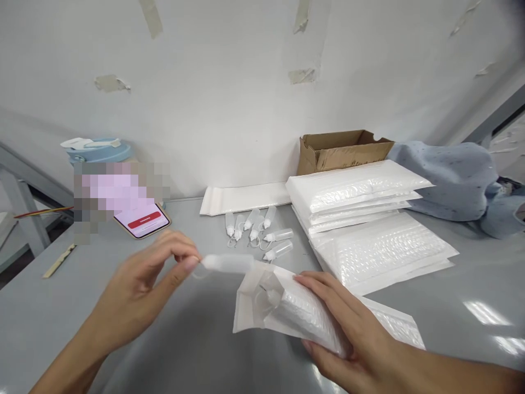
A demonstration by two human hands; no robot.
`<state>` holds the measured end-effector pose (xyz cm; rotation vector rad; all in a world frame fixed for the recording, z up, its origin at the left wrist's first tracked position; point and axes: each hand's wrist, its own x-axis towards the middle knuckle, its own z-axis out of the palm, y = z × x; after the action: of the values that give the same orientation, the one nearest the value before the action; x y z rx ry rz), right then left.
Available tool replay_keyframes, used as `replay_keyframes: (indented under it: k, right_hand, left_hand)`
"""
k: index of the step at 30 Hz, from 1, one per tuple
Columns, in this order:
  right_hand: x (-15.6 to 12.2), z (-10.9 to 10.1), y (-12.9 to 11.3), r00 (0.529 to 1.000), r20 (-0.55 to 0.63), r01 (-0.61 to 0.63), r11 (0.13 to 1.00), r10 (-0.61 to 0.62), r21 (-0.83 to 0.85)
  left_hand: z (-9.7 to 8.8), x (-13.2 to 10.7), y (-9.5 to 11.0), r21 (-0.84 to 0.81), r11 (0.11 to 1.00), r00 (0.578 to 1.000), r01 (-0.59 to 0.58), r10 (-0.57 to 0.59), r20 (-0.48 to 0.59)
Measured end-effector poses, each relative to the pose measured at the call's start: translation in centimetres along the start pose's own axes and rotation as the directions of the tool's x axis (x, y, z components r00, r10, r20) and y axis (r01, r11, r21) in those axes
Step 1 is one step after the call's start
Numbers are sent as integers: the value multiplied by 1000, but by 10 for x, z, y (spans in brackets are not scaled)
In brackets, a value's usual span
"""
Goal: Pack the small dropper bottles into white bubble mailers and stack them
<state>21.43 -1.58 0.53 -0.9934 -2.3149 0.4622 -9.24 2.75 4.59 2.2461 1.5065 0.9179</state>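
Note:
My left hand [143, 284] pinches the tip of a small clear squeeze bottle [229, 263] and holds it level, its base at the open mouth of a white bubble mailer [287, 312]. My right hand [348, 328] grips that mailer from the side and holds it open above the grey table [197, 350]. Another small bottle shows inside the mailer mouth. Several more small bottles [258, 230] lie loose on the table just beyond.
A stack of white bubble mailers [361, 219] lies at the right, one flat mailer [246, 198] against the wall. Behind stand an open cardboard box [340, 148] and a blue-grey cloth [451, 180]. A phone [141, 221] and a blue lidded container [98, 150] are at the left.

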Motion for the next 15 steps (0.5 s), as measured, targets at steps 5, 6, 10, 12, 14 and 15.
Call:
replay_keyframes:
  k: [5,6,10,12,14,15]
  right_hand:
    - [2,0,-3,999,32,-23,1000,23,1]
    - [2,0,-3,999,35,-18,1000,18,5]
    - [2,3,-6,998,46,36,999,-37,19]
    - [2,4,-7,997,67,45,999,-46,23]
    - [2,4,-8,996,81,46,999,-48,24]
    - [2,4,-8,996,80,49,999,-50,22]
  left_hand:
    - [14,-4,8,5,983,969,-184,180,170]
    - [18,-5,11,-12,979,960,-205,203,192]
    - [39,-11,24,-176,941,908,-290,328,259]
    - [51,-16,29,-241,911,878,-336,395,271]
    - [60,-20,35,-305,895,868,-326,411,278]
    - [63,-21,37,-351,894,883,-279,382,272]
